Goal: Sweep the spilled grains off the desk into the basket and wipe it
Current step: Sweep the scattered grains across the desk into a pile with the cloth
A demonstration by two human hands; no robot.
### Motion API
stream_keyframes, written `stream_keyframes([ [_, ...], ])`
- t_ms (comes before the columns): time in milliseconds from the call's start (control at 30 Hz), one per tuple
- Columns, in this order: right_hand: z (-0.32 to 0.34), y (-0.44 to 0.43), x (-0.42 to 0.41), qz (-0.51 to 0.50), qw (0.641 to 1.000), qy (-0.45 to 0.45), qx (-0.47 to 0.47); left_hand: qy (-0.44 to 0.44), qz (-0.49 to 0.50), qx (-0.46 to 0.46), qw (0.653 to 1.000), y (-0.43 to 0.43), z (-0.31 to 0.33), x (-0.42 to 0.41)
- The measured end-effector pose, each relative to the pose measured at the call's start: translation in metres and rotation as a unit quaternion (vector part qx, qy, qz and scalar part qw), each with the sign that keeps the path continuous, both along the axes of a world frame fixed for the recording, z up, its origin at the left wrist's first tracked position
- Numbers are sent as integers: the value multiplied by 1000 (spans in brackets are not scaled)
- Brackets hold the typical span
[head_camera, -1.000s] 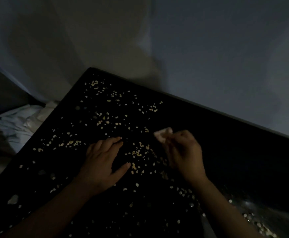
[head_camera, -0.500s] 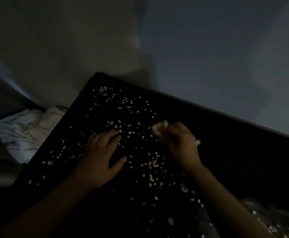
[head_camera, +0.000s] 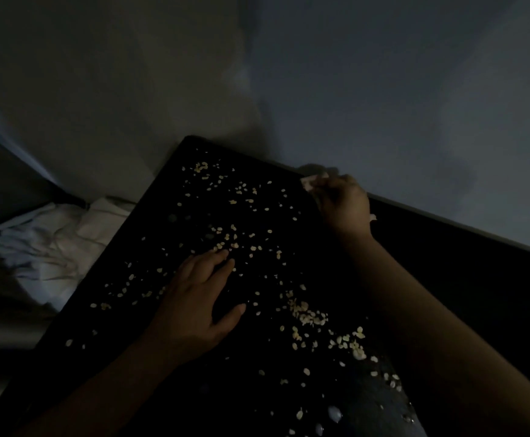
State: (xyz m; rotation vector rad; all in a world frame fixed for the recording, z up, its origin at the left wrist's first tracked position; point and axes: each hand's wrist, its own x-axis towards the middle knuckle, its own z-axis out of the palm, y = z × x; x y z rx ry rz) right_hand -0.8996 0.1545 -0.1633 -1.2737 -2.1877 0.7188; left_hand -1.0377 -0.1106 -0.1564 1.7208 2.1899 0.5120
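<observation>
The scene is dim. Pale grains (head_camera: 308,316) lie scattered over the black desk (head_camera: 446,279), thickest near the front right and toward the far corner. My left hand (head_camera: 199,305) lies flat on the desk among the grains, fingers straight, thumb spread. My right hand (head_camera: 344,205) is at the desk's far edge by the wall, its fingers curled round a small pale cloth (head_camera: 309,183) that sticks out to the left. At the bottom right a dark basket (head_camera: 380,411) holds a few grains; my right forearm covers most of it.
A grey wall (head_camera: 383,89) runs right behind the desk's far edge. To the left, below the desk's edge, lies crumpled white fabric (head_camera: 43,247). The desk's left edge runs diagonally down to the bottom left.
My right hand has carried the cloth away from me, from the middle of the desk to its far edge by the wall. My left hand stays flat. A band of grains sits nearer the basket.
</observation>
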Motion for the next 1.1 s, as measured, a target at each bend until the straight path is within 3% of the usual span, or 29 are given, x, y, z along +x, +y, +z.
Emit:
stream_keyframes([
  [133,-3,-55,8,64,997,19,28,-8,-4,4,1000,0,2,-1],
  [300,14,-137,52,161,984,56,-43,-6,-21,4,1000,1,3,-9],
  [433,35,-116,38,80,987,124,-55,5,-32,5,999,1,6,-12],
  [533,31,-64,-1,35,994,101,19,-1,-35,11,999,3,5,-15],
  [667,6,-17,-47,11,998,58,17,-26,-15,18,999,8,5,-18],
  [833,-4,-63,-32,84,995,42,27,-17,8,56,998,19,15,-36],
  [967,6,-127,6,171,984,30,-24,30,33,36,998,19,12,-58],
  [1100,33,-129,1,143,985,93,-26,39,20,13,999,15,5,-69],
])
